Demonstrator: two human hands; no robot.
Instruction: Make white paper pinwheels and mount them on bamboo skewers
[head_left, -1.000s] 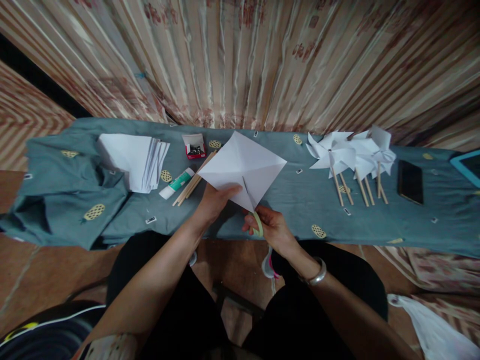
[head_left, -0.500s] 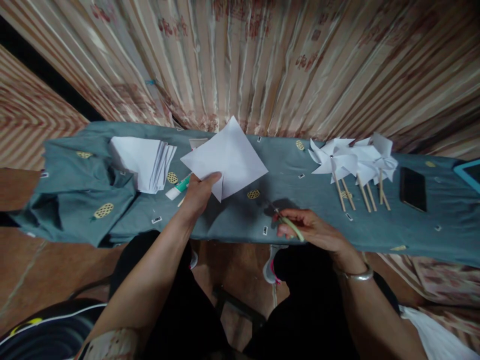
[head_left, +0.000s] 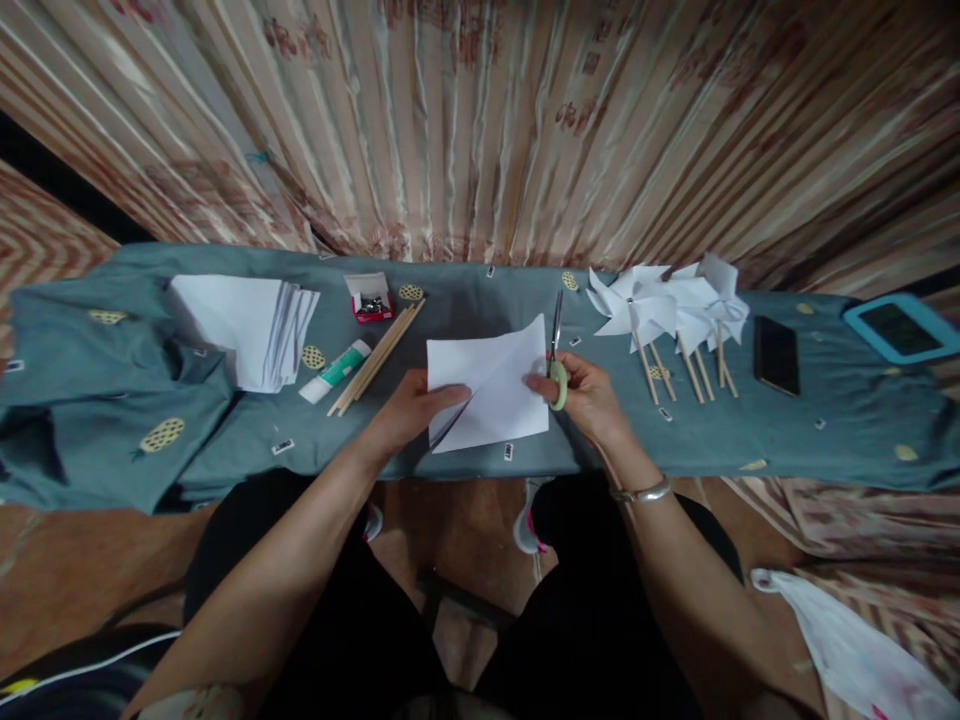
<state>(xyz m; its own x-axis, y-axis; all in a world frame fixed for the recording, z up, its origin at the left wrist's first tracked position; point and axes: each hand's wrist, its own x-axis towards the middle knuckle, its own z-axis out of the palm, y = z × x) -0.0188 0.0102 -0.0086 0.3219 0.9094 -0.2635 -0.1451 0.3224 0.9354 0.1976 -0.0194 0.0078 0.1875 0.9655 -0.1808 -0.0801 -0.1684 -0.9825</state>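
A square sheet of white paper (head_left: 499,385) is held level over the table between both hands. A slit runs in from its lower left corner. My left hand (head_left: 415,408) grips its left edge, thumb on top beside the slit. At the right edge my right hand (head_left: 589,395) pinches the paper with the thumb. The same hand keeps hold of scissors (head_left: 557,375) with pale green handles, blades pointing away from me. Left of the paper lie wooden sticks (head_left: 379,360), a glue stick (head_left: 335,370) and a small red box (head_left: 370,298) of metal pins.
White paper pinwheels (head_left: 637,303) on sticks lie at the right, beside a black phone (head_left: 776,355) and a blue-framed tablet (head_left: 904,328). A stack of white paper (head_left: 236,325) rests at the left on the green tablecloth (head_left: 480,290). Behind hangs a pleated curtain (head_left: 465,130).
The paper has been turned from a diamond to a square position and lowered. My right hand, with the scissors, has moved up to its right edge. The view has shifted slightly right.
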